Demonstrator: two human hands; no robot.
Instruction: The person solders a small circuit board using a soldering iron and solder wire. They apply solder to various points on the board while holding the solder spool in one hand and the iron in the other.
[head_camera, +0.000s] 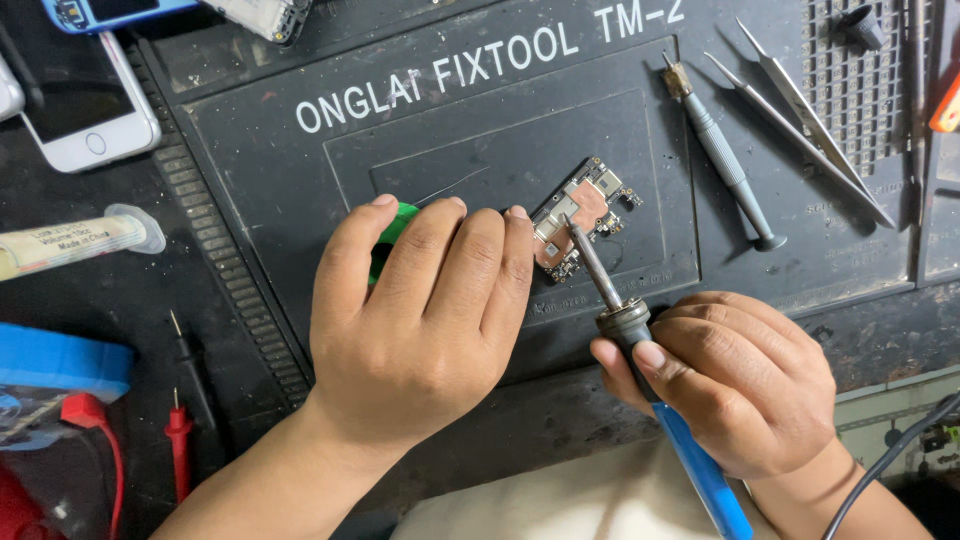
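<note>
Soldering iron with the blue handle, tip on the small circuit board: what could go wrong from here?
1. The soldering iron with the blue handle touches the small copper-coloured circuit board close to the left hand fingertips; a slip could burn them.
2. Only those fingers seem to steady the board, so it may shift on the dark work mat.
3. The right hand grips near the metal collar, which may be hot.
</note>
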